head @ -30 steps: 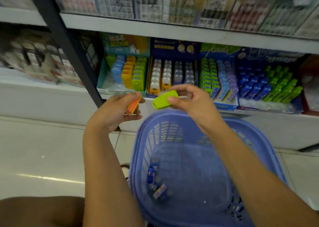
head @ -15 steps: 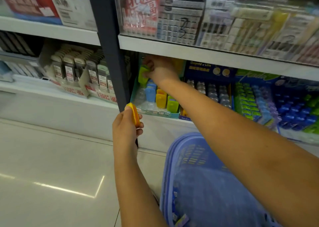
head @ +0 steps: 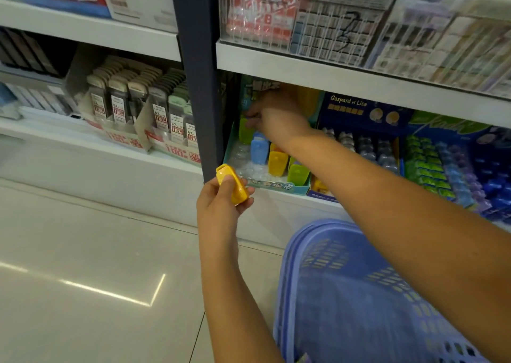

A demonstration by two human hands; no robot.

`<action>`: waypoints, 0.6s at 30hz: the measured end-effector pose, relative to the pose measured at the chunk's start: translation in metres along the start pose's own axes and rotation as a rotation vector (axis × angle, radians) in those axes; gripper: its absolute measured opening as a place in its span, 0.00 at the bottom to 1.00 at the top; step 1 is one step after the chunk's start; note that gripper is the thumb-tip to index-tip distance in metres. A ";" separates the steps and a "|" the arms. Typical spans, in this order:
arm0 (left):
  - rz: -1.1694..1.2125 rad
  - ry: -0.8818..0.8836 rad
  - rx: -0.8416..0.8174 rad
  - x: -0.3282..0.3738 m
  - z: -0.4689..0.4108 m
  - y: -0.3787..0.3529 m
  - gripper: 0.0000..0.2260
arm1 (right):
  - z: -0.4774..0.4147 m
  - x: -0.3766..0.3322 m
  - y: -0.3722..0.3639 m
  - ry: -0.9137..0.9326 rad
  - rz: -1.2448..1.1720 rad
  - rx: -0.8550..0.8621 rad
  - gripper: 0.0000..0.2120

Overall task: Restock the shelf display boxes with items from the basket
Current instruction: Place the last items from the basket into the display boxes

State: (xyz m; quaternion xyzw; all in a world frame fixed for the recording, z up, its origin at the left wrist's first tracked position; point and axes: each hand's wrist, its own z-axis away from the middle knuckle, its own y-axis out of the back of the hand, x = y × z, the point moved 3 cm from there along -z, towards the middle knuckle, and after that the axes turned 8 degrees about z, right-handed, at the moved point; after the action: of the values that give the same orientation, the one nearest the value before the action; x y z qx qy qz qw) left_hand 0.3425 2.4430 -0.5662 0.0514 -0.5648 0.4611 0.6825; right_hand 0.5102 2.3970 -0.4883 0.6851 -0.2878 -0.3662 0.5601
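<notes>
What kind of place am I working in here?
Most likely a stationery shop aisle: white shelves stacked with display boxes of small price-tagged items, plus a blue shopping basket and tiled floor.

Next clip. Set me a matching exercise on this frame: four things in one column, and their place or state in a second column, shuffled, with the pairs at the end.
Things
1. left hand
2. right hand
3. basket
4. blue item

Place or state
A. purple, at the lower right of the view, under the right forearm
B. stands in the display box, just in front of the green item
C. holds a yellow item in front of the shelf edge
D. reaches into the rear left of the display box, fingertips at the green item

Pairs: 1-C, 2-D, 3-A, 4-B
</notes>
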 end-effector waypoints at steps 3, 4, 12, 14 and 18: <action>-0.004 0.000 -0.038 -0.003 0.000 -0.002 0.05 | -0.002 -0.011 0.001 0.025 0.051 -0.065 0.11; -0.008 -0.001 -0.045 -0.005 0.000 -0.002 0.05 | -0.003 -0.014 0.001 0.021 0.057 -0.065 0.09; 0.025 0.011 -0.064 0.002 0.002 -0.001 0.05 | -0.003 -0.006 -0.010 0.012 0.310 -0.055 0.17; 0.033 -0.009 -0.063 0.004 0.005 0.000 0.05 | 0.002 -0.002 -0.008 0.031 0.306 -0.137 0.20; 0.177 -0.015 -0.094 0.004 0.012 -0.008 0.04 | 0.040 0.006 0.007 0.020 -0.083 -0.063 0.20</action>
State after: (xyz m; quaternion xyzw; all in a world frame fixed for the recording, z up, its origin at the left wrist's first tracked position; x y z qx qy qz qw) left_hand 0.3389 2.4330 -0.5551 -0.0273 -0.5932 0.4921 0.6366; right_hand 0.4805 2.3684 -0.4871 0.6820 -0.2418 -0.3913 0.5685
